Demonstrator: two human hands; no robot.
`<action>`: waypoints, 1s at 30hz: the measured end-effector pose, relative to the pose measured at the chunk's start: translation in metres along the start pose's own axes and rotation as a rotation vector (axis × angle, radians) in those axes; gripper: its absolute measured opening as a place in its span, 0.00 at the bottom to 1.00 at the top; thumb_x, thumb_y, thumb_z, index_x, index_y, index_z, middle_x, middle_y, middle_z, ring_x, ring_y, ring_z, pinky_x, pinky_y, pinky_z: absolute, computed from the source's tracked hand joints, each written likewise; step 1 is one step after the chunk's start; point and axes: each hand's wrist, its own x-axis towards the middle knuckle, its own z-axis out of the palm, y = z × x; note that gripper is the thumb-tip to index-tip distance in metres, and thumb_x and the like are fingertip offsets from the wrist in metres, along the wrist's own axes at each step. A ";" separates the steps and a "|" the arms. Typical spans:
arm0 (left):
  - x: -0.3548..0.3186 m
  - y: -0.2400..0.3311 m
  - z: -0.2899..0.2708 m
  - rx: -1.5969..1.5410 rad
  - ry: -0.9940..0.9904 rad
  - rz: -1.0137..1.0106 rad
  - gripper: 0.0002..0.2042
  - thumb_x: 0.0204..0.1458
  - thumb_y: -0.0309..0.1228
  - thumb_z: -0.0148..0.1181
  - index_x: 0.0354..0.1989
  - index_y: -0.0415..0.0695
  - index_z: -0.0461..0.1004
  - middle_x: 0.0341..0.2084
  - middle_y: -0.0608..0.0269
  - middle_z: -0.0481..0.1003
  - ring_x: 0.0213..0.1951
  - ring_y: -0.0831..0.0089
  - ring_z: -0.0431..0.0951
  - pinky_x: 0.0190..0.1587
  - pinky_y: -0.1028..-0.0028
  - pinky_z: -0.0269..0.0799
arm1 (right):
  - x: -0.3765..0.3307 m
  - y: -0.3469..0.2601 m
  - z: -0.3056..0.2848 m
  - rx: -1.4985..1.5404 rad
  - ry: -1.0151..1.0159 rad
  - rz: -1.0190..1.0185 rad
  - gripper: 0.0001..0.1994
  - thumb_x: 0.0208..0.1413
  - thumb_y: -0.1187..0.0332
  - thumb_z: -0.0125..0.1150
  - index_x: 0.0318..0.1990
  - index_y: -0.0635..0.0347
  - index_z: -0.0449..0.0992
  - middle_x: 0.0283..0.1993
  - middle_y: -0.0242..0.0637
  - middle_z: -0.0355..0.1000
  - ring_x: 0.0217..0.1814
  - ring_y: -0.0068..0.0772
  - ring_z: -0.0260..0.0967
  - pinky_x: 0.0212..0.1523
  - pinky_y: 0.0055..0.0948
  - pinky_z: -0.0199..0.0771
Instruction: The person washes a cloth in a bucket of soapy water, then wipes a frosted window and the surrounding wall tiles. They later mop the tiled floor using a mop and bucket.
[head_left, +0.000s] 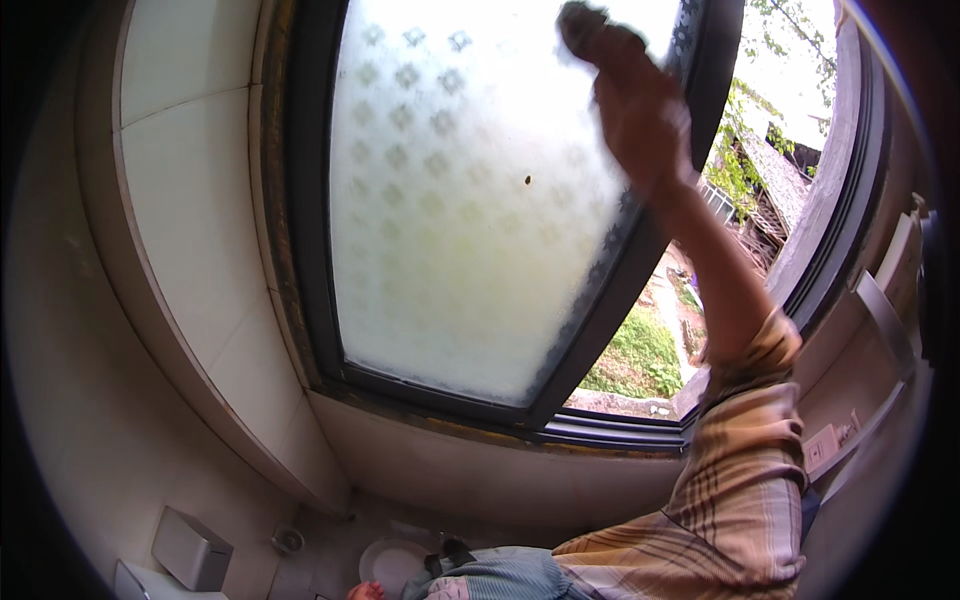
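up at the top right of the tall, pale frosted-glass pane (450, 290), the fingers of your right hand (645, 125) appear closed round a dark, crumpled, soft-looking bundle (585, 28), perhaps a cloth. blur hides the exact grip, and this angle does not tell whether the bundle presses on the glass or sits just off it. your left hand (368, 591) shows only partly at the lower edge; whether its fingers are open or closed cannot be told.

for a good stroke, you would do best to spread the bundle flat under your fingers, press evenly and overlap your passes. go lightly near the small dark spot (528, 180) on the glass, which may be a flaw, and slow down beside the thick black window frame (640, 240), where knuckles could catch. your right forearm (720, 270), bare beyond the brown-and-yellow plaid sleeve (740, 440), reaches high across the window's open gap (640, 350), so a steady stance probably matters more than force.

as for lettering, you can read none: the grey diamond motifs (407, 75) on the pane are only pattern, and the small pale-pink box (822, 447) at the right carries marks too tiny to make out. no brand shows.
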 end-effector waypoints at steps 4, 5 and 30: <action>0.003 -0.010 -0.009 0.373 0.006 0.190 0.10 0.54 0.35 0.51 0.32 0.40 0.72 0.24 0.63 0.73 0.26 0.73 0.72 0.30 0.74 0.69 | -0.177 -0.129 -0.003 -0.129 -0.392 -0.371 0.22 0.52 0.72 0.46 0.57 0.57 0.64 0.58 0.37 0.62 0.58 0.33 0.61 0.38 0.27 0.72; 0.008 -0.013 -0.011 0.520 -0.025 0.231 0.10 0.54 0.35 0.51 0.32 0.40 0.72 0.25 0.62 0.73 0.26 0.72 0.73 0.31 0.74 0.69 | -0.205 -0.147 -0.020 0.174 -0.583 -0.325 0.23 0.50 0.71 0.49 0.56 0.55 0.66 0.59 0.34 0.60 0.62 0.32 0.56 0.50 0.34 0.68; -0.027 -0.018 -0.001 -0.074 0.312 0.093 0.07 0.51 0.27 0.50 0.38 0.42 0.66 0.29 0.56 0.74 0.27 0.67 0.74 0.27 0.71 0.70 | -0.289 -0.167 -0.052 0.453 -0.841 -0.375 0.16 0.46 0.71 0.52 0.44 0.62 0.75 0.60 0.31 0.61 0.61 0.32 0.57 0.62 0.34 0.55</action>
